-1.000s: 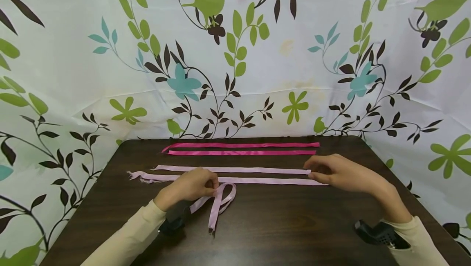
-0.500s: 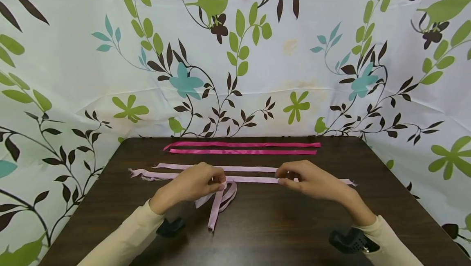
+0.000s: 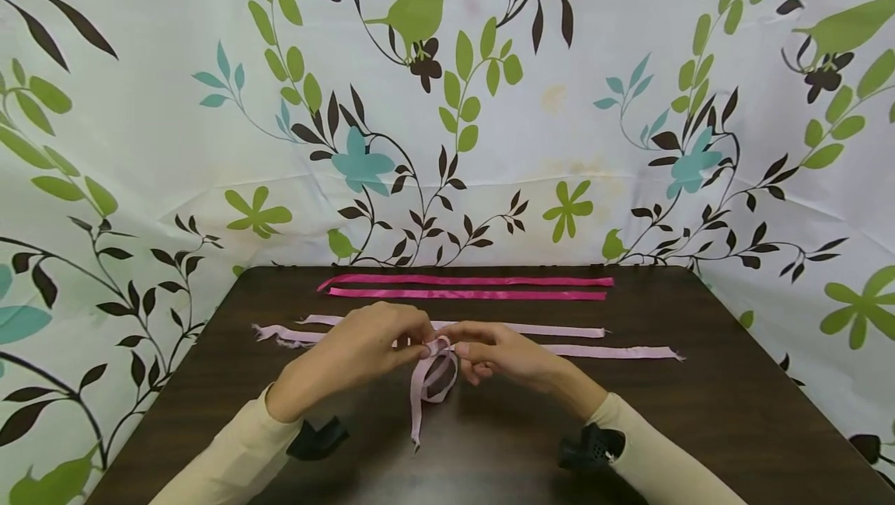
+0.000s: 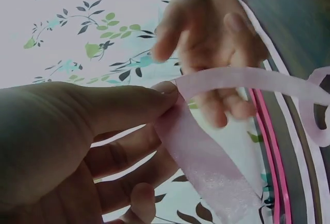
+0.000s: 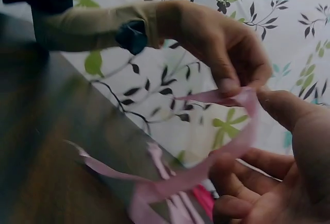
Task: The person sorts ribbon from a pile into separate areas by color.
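My left hand (image 3: 363, 346) pinches a pale pink ribbon (image 3: 417, 396) between thumb and fingertips, above the middle of the table. From the pinch, one end of the ribbon hangs straight down and the rest falls in a loop. The right hand (image 3: 513, 351) is right beside it, fingertips at the top of the loop. In the left wrist view the right hand (image 4: 211, 44) is blurred, its fingers loosely spread behind the ribbon (image 4: 206, 157). The right wrist view has its thumb side close to the ribbon (image 5: 247, 126) at the left fingertips.
Two more pale pink ribbons (image 3: 615, 352) lie straight across the dark wooden table (image 3: 699, 412), their ends frayed. Behind them lie two bright pink ribbons (image 3: 468, 294), parallel near the far edge. A patterned cloth (image 3: 489, 179) hangs behind the table.
The right hand has moved left from over the laid ribbons' right end to meet the left hand. The left hand keeps its pinch, and the held ribbon has shifted slightly right.
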`<action>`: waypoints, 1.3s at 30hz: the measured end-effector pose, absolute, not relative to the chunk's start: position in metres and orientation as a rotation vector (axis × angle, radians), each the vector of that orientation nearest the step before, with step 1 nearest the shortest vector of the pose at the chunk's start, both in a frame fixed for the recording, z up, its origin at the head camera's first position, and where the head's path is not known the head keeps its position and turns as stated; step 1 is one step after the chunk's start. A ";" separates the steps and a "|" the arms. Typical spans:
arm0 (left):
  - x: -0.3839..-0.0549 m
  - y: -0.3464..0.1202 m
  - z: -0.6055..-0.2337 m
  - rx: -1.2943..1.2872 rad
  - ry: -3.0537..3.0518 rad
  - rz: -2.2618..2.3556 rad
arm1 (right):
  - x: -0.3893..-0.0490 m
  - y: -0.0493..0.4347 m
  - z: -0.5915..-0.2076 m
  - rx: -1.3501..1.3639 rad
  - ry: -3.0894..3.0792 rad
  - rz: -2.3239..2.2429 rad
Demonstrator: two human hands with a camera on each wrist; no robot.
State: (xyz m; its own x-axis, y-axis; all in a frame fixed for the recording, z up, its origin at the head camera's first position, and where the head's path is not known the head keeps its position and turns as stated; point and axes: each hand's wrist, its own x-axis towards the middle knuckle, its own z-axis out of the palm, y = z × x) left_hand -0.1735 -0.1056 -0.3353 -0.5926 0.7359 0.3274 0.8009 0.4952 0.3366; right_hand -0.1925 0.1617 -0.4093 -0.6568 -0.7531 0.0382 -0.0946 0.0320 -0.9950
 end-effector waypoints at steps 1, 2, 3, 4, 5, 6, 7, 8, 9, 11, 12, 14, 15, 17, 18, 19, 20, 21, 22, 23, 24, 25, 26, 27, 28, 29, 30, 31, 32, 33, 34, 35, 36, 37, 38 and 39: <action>-0.173 -0.106 -0.335 -1.335 -2.578 -0.688 | -0.192 0.159 -0.413 -0.855 1.741 -1.707; -0.173 -0.106 -0.335 -1.324 -2.566 -0.678 | -0.191 0.157 -0.417 -0.854 1.690 -1.741; -0.173 -0.107 -0.334 -1.312 -2.557 -0.666 | -0.191 0.156 -0.419 -0.853 1.643 -1.775; -0.173 -0.107 -0.334 -1.294 -2.552 -0.650 | -0.190 0.155 -0.420 -0.849 1.613 -1.801; -0.174 -0.108 -0.333 -1.277 -2.547 -0.632 | -0.189 0.156 -0.420 -0.844 1.603 -1.826; -0.174 -0.108 -0.333 -1.259 -2.544 -0.615 | -0.189 0.157 -0.419 -0.838 1.601 -1.851; -0.175 -0.108 -0.333 -1.241 -2.542 -0.602 | -0.189 0.159 -0.418 -0.829 1.609 -1.870; -0.176 -0.108 -0.334 -1.229 -2.545 -0.597 | -0.189 0.161 -0.416 -0.810 1.627 -1.889; -0.176 -0.108 -0.334 -1.220 -2.557 -0.600 | -0.189 0.163 -0.413 -0.797 1.656 -1.902; -0.178 -0.107 -0.336 -1.216 -2.592 -0.621 | -0.189 0.168 -0.406 -0.776 1.725 -1.909; -0.179 -0.107 -0.338 -1.223 -2.618 -0.650 | -0.189 0.169 -0.402 -0.765 1.755 -1.905; -0.181 -0.105 -0.344 -1.256 -2.676 -0.731 | -0.187 0.171 -0.395 -0.763 1.797 -1.867; -0.183 -0.103 -0.347 -1.281 -2.702 -0.789 | -0.187 0.172 -0.391 -0.775 1.814 -1.835; -0.187 -0.100 -0.356 -1.334 -2.744 -0.905 | -0.184 0.173 -0.384 -0.806 1.831 -1.758; -0.189 -0.099 -0.360 -1.364 -2.761 -0.965 | -0.182 0.174 -0.381 -0.823 1.839 -1.716; -0.191 -0.097 -0.365 -1.394 -2.773 -1.021 | -0.181 0.174 -0.378 -0.851 1.848 -1.674; -0.193 -0.096 -0.369 -1.425 -2.785 -1.079 | -0.179 0.175 -0.376 -0.876 1.862 -1.633; -0.195 -0.095 -0.373 -1.460 -2.791 -1.122 | -0.177 0.175 -0.374 -0.897 1.889 -1.587; -0.196 -0.094 -0.377 -1.496 -2.792 -1.158 | -0.176 0.175 -0.373 -0.918 1.907 -1.549; -0.198 -0.093 -0.380 -1.539 -2.782 -1.193 | -0.174 0.176 -0.372 -0.938 1.928 -1.513; -0.199 -0.092 -0.383 -1.594 -2.757 -1.230 | -0.173 0.176 -0.371 -0.961 1.956 -1.477; -0.199 -0.091 -0.384 -1.655 -2.722 -1.266 | -0.172 0.176 -0.370 -0.981 1.967 -1.452; -0.200 -0.090 -0.385 -1.716 -2.681 -1.298 | -0.172 0.176 -0.370 -0.991 1.974 -1.430; -0.201 -0.089 -0.385 -1.777 -2.631 -1.329 | -0.171 0.176 -0.369 -0.998 1.976 -1.416; -0.202 -0.089 -0.386 -1.834 -2.582 -1.362 | -0.171 0.176 -0.369 -1.003 1.978 -1.407; -0.202 -0.089 -0.385 -1.879 -2.545 -1.401 | -0.171 0.177 -0.368 -1.006 1.987 -1.398; -0.202 -0.089 -0.384 -1.912 -2.519 -1.435 | -0.171 0.178 -0.368 -1.012 1.993 -1.389; -0.203 -0.090 -0.384 -1.929 -2.507 -1.462 | -0.171 0.178 -0.367 -1.006 1.995 -1.384; -0.203 -0.091 -0.383 -1.929 -2.508 -1.493 | -0.171 0.179 -0.367 -1.007 2.012 -1.372; -0.203 -0.092 -0.382 -1.920 -2.519 -1.522 | -0.171 0.180 -0.366 -1.012 2.028 -1.359; -0.203 -0.094 -0.382 -1.901 -2.538 -1.556 | -0.171 0.181 -0.366 -1.013 2.045 -1.345; -0.203 -0.095 -0.380 -1.875 -2.560 -1.593 | -0.172 0.181 -0.366 -1.014 2.060 -1.336; -0.204 -0.096 -0.380 -1.858 -2.568 -1.613 | -0.172 0.182 -0.365 -1.016 2.074 -1.329; -0.204 -0.097 -0.379 -1.845 -2.571 -1.632 | -0.172 0.183 -0.365 -1.010 2.082 -1.329; -0.205 -0.098 -0.378 -1.837 -2.568 -1.653 | -0.173 0.184 -0.364 -1.008 2.091 -1.330; -0.205 -0.099 -0.377 -1.832 -2.566 -1.666 | -0.173 0.185 -0.364 -1.007 2.091 -1.339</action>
